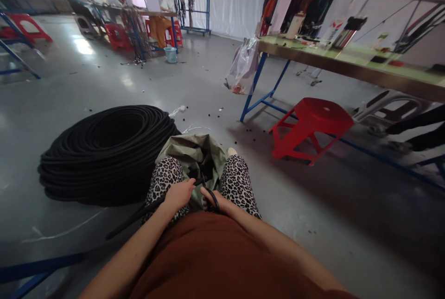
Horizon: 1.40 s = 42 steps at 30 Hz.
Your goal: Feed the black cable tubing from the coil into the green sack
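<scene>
My left hand [181, 193] is closed around a black cord [134, 217] that trails down to the left across my thigh. Close beside it, my right hand [211, 198] grips black-handled scissors [216, 200], their blades pointing up near the cord's end. Both hands are in front of my lap, between my knees in leopard-print trousers. Just beyond them an olive-green bag [186, 146] hangs open between my knees, with dark pieces inside that are too dim to make out.
A large coil of black cord [66, 164] lies on the floor at the left. A red stool [313, 123] stands at the right by a long workbench [323, 60]. Two people sit at a far table; someone's dark-clothed legs show at the right edge. Small black bits dot the floor.
</scene>
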Motion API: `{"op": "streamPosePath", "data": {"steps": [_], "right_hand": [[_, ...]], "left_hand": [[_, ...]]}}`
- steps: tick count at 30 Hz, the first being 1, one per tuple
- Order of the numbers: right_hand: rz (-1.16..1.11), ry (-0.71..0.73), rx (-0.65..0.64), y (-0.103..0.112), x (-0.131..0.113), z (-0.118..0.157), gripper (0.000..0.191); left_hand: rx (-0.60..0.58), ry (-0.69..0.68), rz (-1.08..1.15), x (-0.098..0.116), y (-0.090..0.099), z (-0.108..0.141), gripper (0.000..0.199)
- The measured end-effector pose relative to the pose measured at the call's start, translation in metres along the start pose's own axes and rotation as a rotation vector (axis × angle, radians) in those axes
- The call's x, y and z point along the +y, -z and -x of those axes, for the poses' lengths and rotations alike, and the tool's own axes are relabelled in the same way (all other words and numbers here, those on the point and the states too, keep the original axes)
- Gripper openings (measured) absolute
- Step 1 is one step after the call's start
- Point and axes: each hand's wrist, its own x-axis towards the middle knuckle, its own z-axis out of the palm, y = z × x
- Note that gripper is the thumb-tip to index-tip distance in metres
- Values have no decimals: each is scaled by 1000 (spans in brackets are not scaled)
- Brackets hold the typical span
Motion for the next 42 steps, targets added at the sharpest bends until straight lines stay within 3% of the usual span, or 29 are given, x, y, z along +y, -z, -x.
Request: {"op": "streamPosePath", "data": {"steps": [3, 7, 12, 23, 38, 42], "right_hand": [[35, -38, 26, 0, -2, 2, 54], [137, 49, 46, 2, -3, 7, 53], [163, 48, 84, 1, -6, 8, 49], [344, 106, 157, 4, 5, -6, 59], [502, 96, 188, 7, -5, 2, 54], [438, 37, 219, 6, -12, 9, 55]], "left_hand": [[2, 2, 5, -1, -1, -1, 36], [0, 14, 18, 1, -1, -1, 36], [-37, 70, 5, 7, 1, -1, 36], [-12, 101, 12, 8, -2, -5, 35], [-19, 103, -42, 7, 1, -5, 34], [-17, 111, -46, 8, 2, -5, 33]]}}
